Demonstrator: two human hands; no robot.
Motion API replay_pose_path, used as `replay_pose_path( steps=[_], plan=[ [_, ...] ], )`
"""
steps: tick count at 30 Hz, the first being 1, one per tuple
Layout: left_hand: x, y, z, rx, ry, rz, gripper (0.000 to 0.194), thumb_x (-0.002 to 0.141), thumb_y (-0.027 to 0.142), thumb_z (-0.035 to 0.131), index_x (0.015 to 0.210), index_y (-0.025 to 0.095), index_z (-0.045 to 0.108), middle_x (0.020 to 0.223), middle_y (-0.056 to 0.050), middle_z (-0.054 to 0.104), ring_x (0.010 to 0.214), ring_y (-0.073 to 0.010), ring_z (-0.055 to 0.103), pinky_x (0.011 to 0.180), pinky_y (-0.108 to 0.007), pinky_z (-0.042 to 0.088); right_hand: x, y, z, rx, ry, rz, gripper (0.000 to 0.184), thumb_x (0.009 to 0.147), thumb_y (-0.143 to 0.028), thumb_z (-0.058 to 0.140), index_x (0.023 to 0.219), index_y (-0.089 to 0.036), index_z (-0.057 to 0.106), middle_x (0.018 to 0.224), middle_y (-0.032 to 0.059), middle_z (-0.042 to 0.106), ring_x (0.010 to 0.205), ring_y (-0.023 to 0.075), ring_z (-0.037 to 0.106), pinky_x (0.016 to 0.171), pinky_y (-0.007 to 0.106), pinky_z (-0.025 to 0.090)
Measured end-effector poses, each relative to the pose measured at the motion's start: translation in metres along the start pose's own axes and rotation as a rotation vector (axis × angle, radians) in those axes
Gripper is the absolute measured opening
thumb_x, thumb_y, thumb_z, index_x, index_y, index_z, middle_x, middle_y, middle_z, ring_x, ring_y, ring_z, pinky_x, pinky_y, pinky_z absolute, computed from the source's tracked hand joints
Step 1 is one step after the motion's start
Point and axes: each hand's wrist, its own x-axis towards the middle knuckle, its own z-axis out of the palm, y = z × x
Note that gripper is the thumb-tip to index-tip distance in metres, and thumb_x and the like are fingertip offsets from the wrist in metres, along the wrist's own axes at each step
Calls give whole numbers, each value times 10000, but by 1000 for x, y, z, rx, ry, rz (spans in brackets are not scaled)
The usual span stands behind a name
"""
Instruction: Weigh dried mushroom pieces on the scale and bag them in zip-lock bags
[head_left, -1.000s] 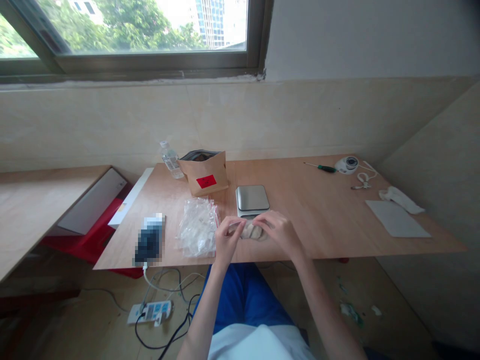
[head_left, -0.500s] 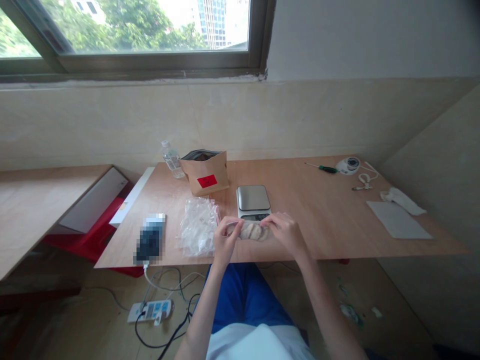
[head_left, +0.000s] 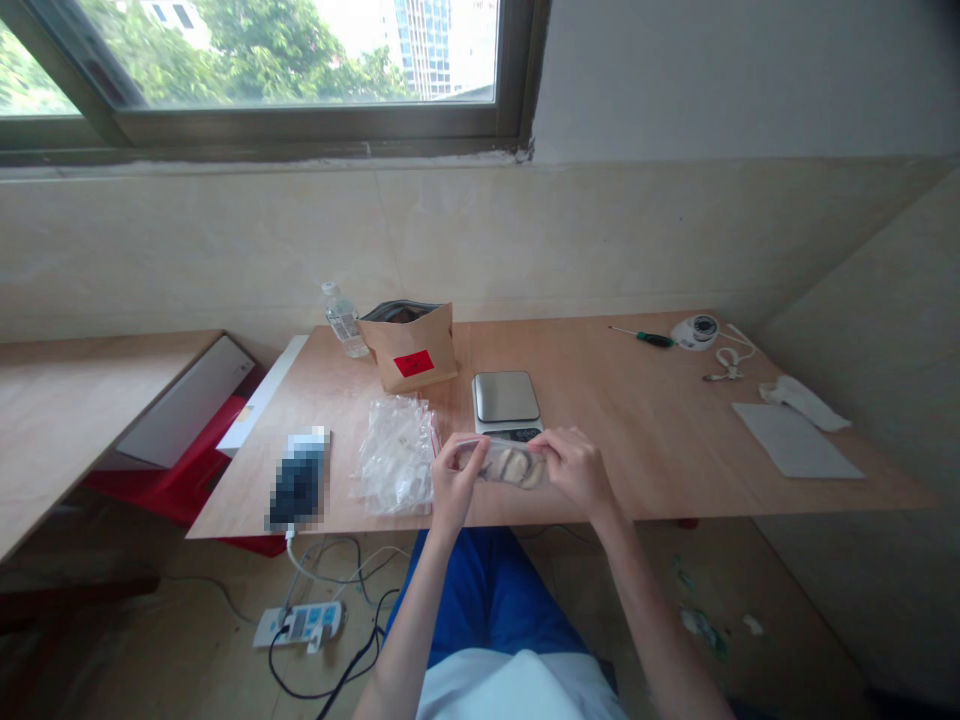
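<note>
Clear bag between both hands

the small bag spans from left hand to right hand, the scale on the table just beyond. left of the left hand lie the loose bags, then the phone, with the pouch and bottle beyond. well right of the right hand lies the sheet.
</note>
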Motion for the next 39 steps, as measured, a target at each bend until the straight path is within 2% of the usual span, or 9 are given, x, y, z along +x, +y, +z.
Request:
replay_pose_path(
  steps=[4, 7, 11, 16, 21, 23, 26, 32, 39],
  plan=[
    [3, -2, 0, -26, 11, 6, 180, 793, 335, 612, 815, 162, 658, 817, -33, 649, 797, -150, 610, 712, -239, 458, 6, -5, -1, -41, -61, -20, 159, 881, -169, 511, 804, -215, 643, 777, 12, 706, 713, 175, 592, 693, 303, 369],
    [3, -2, -1, -13, -24, 16, 166, 794, 321, 614, 807, 162, 657, 799, -31, 648, 784, -148, 609, 708, -239, 456, 11, -10, 0, -49, -86, -40, 91, 867, -240, 562, 827, -214, 639, 833, 23, 708, 799, 198, 588, 728, 318, 370],
    [1, -1, 0, 24, -34, 41, 159, 798, 311, 612, 825, 164, 665, 795, -34, 650, 773, -152, 609, 690, -244, 457, 14, -10, 6, 13, -63, -85, 162, 867, -157, 537, 731, -202, 612, 733, 11, 684, 725, 176, 581, 722, 306, 374],
    [0, 0, 1, 31, -67, 49, 169, 804, 320, 603, 840, 169, 670, 810, -38, 652, 778, -156, 609, 661, -238, 458, 12, -9, 10, -21, -33, -70, 240, 849, -75, 487, 664, -192, 586, 648, 15, 633, 655, 170, 554, 665, 297, 365],
    [0, -4, -1, 63, -76, 40, 174, 791, 321, 619, 855, 170, 675, 828, -45, 665, 795, -161, 618, 679, -242, 460, 12, -13, 8, -32, -101, -94, 136, 888, -190, 508, 807, -194, 617, 784, 32, 682, 751, 184, 590, 717, 309, 381],
    [0, -5, -1, 70, -76, 27, 179, 795, 326, 613, 852, 168, 674, 841, -51, 672, 804, -166, 625, 674, -244, 460, 13, -15, 9, -26, -76, -109, 110, 891, -247, 524, 871, -199, 621, 848, 42, 693, 812, 195, 605, 751, 319, 388],
    [0, -4, -1, 89, -82, 32, 187, 796, 337, 610, 846, 169, 676, 839, -51, 676, 807, -170, 632, 671, -249, 465, 13, -15, 11, -20, -44, -133, 133, 900, -268, 515, 847, -211, 623, 840, 39, 697, 810, 194, 614, 758, 325, 393],
    [1, -6, 0, 181, -79, 110, 171, 806, 329, 600, 853, 180, 669, 829, -49, 681, 801, -172, 638, 698, -264, 473, 12, -16, 13, -5, -19, -137, 177, 904, -217, 493, 782, -206, 621, 765, 30, 682, 754, 180, 595, 749, 326, 399],
    [-1, -9, 1, 348, -110, 339, 108, 836, 251, 559, 880, 209, 649, 826, -35, 665, 788, -152, 625, 717, -262, 470, 11, -18, 18, -3, 40, -137, 245, 889, -111, 439, 706, -188, 581, 670, 34, 627, 691, 182, 550, 706, 314, 405]
  ],
)
